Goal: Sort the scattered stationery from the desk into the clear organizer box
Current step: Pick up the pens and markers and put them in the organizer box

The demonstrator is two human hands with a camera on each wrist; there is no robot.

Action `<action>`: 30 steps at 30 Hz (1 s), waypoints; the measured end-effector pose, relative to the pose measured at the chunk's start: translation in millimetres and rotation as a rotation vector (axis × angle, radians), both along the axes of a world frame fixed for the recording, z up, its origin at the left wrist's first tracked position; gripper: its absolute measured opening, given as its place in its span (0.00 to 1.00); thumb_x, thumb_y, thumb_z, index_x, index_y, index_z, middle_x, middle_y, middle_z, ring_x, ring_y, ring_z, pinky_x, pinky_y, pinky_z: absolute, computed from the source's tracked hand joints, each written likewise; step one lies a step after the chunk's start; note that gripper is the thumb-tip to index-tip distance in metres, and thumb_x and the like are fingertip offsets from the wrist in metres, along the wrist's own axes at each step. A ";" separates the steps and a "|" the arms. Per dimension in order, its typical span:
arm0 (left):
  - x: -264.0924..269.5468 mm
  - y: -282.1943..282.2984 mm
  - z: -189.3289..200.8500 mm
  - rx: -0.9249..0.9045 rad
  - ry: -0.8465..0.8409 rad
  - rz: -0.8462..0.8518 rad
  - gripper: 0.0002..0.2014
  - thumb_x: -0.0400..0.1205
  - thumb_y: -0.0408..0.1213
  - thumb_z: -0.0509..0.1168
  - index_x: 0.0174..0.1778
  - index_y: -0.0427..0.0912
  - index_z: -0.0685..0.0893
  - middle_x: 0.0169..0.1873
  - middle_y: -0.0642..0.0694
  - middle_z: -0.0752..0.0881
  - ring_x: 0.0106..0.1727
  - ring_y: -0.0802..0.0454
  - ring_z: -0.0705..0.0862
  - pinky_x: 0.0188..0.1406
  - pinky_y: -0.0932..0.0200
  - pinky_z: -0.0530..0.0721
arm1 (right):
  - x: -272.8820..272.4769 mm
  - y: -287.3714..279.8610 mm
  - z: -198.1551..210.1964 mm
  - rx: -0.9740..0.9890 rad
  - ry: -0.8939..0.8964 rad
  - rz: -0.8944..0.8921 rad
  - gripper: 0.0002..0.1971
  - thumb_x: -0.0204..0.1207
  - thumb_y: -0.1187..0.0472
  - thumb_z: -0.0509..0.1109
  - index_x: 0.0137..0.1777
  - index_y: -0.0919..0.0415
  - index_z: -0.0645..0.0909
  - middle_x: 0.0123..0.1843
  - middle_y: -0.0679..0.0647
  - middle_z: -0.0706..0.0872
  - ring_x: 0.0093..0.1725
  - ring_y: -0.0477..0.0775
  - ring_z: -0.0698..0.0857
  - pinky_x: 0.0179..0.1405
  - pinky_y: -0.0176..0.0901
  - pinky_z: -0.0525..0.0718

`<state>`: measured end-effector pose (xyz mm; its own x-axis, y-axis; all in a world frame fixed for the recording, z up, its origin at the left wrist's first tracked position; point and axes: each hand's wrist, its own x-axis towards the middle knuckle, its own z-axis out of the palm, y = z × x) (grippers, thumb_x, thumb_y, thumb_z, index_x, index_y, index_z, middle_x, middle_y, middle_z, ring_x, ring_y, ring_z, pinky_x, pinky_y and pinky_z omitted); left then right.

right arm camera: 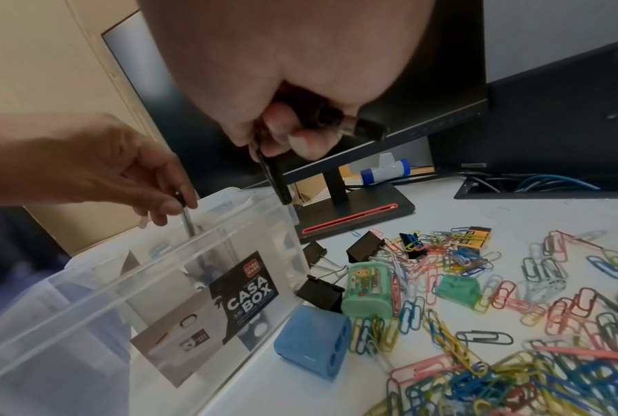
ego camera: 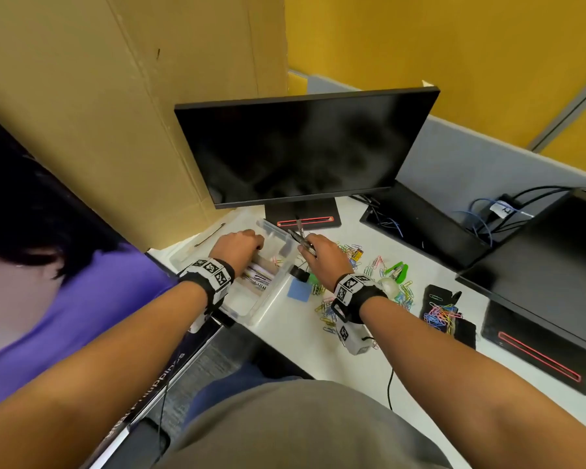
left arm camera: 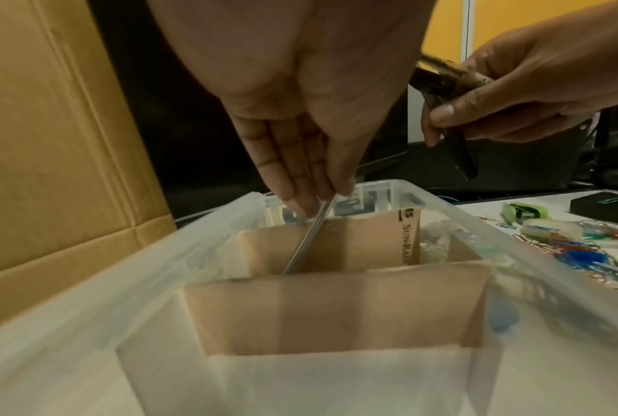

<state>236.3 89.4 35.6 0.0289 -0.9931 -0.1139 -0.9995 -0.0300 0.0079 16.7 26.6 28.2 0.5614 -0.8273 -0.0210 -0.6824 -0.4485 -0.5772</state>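
The clear organizer box (ego camera: 274,296) (left arm camera: 478,225) (right arm camera: 193,253) stands at the desk's left edge, with cardboard dividers (left arm camera: 336,309) inside. My left hand (ego camera: 239,245) (left arm camera: 316,198) (right arm camera: 165,208) is above the box and pinches a thin metal pen (left arm camera: 307,242) (right arm camera: 188,222) whose lower end dips into a middle compartment. Over the box's right rim, my right hand (ego camera: 318,252) (right arm camera: 282,140) (left arm camera: 443,123) grips a bundle of dark pens (ego camera: 300,236) (left arm camera: 460,152) (right arm camera: 275,180). Coloured paper clips (ego camera: 329,309) (right arm camera: 443,281), black binder clips (right arm camera: 320,291), a blue sharpener (ego camera: 299,290) (right arm camera: 313,340) and a green sharpener (right arm camera: 368,287) lie right of the box.
A black monitor (ego camera: 301,147) stands behind the box, its base (ego camera: 303,221) close to my right hand. A cardboard sheet (ego camera: 115,113) walls the left side. A green stapler (ego camera: 398,270), a black pouch (ego camera: 444,313) with clips and a second monitor base (ego camera: 538,350) lie to the right.
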 end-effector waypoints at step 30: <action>-7.7 3.8 -0.7 -0.029 0.489 0.218 0.06 0.84 0.41 0.64 0.53 0.52 0.85 0.41 0.52 0.89 0.40 0.52 0.87 0.47 0.55 0.85 | 34.8 -0.8 34.8 0.269 -0.407 -0.085 0.08 0.84 0.51 0.66 0.53 0.54 0.75 0.42 0.49 0.85 0.37 0.40 0.84 0.34 0.32 0.77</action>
